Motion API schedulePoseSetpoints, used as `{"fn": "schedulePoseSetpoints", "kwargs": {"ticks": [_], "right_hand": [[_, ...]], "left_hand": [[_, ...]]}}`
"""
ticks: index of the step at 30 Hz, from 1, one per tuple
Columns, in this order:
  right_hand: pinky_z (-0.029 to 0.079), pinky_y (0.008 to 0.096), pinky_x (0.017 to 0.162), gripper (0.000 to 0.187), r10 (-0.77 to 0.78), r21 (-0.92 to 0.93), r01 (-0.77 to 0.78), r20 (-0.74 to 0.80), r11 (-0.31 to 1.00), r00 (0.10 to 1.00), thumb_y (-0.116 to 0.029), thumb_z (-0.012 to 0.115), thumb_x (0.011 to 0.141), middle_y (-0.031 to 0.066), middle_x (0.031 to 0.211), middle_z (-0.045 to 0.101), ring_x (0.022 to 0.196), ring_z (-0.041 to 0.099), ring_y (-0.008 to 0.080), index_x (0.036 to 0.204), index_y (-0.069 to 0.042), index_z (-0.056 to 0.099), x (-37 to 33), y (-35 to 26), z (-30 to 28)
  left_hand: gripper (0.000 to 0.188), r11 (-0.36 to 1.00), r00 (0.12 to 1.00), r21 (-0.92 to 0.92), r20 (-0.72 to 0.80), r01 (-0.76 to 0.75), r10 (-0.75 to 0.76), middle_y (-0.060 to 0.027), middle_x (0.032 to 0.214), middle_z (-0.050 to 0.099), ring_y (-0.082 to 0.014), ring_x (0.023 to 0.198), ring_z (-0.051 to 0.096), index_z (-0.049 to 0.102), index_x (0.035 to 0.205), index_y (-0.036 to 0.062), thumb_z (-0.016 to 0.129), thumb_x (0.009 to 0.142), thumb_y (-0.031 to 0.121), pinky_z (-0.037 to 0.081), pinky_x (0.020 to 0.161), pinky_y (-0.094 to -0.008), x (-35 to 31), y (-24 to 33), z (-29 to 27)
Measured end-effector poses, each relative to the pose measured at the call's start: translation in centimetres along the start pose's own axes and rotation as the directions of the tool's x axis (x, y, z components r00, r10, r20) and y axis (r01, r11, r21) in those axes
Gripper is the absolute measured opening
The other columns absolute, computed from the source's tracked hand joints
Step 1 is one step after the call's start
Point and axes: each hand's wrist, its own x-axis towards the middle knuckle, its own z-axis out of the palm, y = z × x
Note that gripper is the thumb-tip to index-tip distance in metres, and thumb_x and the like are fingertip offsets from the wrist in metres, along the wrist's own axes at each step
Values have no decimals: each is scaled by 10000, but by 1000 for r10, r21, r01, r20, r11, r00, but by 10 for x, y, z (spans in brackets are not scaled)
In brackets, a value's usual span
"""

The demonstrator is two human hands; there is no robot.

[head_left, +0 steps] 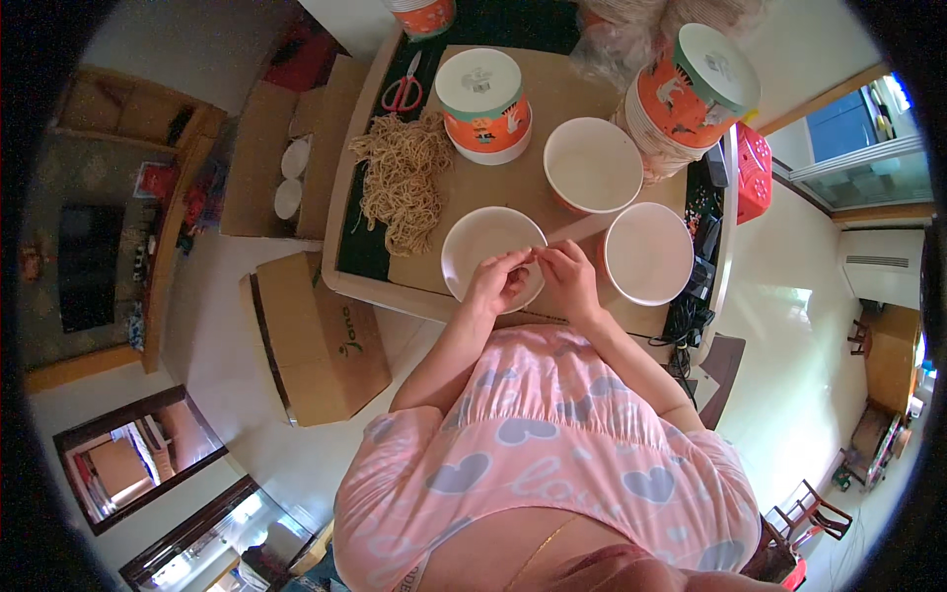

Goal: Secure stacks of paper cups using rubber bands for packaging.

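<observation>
Over the table's near edge my left hand and my right hand meet, their fingertips pinched together. Whatever lies between the fingertips is too small to make out. Just below my left hand stands a white paper tub, its mouth up and partly covered by the hand. A second open tub is beside my right hand, and a third tub stands behind it. Farther back, an orange patterned tub rests upside down. A tangled heap of beige cord lies to its left.
Red-handled scissors lie behind the cord. At the back right are stacked orange tubs and plastic-wrapped goods. Black cables run along the right table edge. Cardboard boxes stand on the floor at left; a red stool is at right.
</observation>
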Motion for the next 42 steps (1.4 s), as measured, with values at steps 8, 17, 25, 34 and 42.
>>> {"fn": "schedulePoseSetpoints", "kwargs": {"ticks": [8, 17, 25, 34, 42], "right_hand": [[465, 332, 645, 157, 201, 123, -216, 125, 969, 972, -47, 614, 798, 130, 823, 563, 744, 564, 257, 947, -28, 657, 9, -9, -10], [448, 308, 593, 74, 228, 120, -258, 216, 959, 949, -66, 647, 774, 110, 792, 539, 662, 548, 227, 808, -8, 616, 17, 3, -10], [462, 331, 590, 97, 177, 65, -192, 181, 979, 967, -76, 653, 761, 113, 790, 533, 672, 558, 243, 817, -12, 606, 16, 3, -8], [471, 320, 606, 166, 194, 36, -208, 240, 977, 951, -43, 641, 759, 108, 852, 555, 690, 564, 232, 910, -20, 577, 19, -15, -14], [497, 411, 627, 119, 82, -61, -66, 318, 996, 945, -93, 603, 785, 145, 866, 593, 753, 607, 341, 885, -42, 561, 18, -8, -5]], "left_hand": [[116, 943, 987, 295, -2, -154, 161, 32, 699, 569, -33, 549, 482, 646, 923, 53, 618, 852, 141, 330, 435, -162, -7, 2, -1], [149, 837, 951, 481, -22, -261, 309, 23, 762, 626, -36, 567, 508, 657, 941, 68, 592, 872, 183, 363, 468, -168, -23, 7, 15], [155, 792, 951, 558, -18, -247, 309, 20, 776, 641, -30, 574, 509, 662, 972, 59, 603, 864, 153, 358, 455, -167, -21, 8, 18], [124, 758, 919, 572, -21, -312, 394, 22, 727, 620, -31, 527, 483, 646, 947, 40, 601, 862, 118, 346, 440, -169, -24, 11, 11], [100, 788, 918, 538, -63, -300, 393, 0, 747, 651, -23, 509, 482, 647, 903, 24, 587, 849, 84, 342, 418, -162, -31, 13, 6]]}}
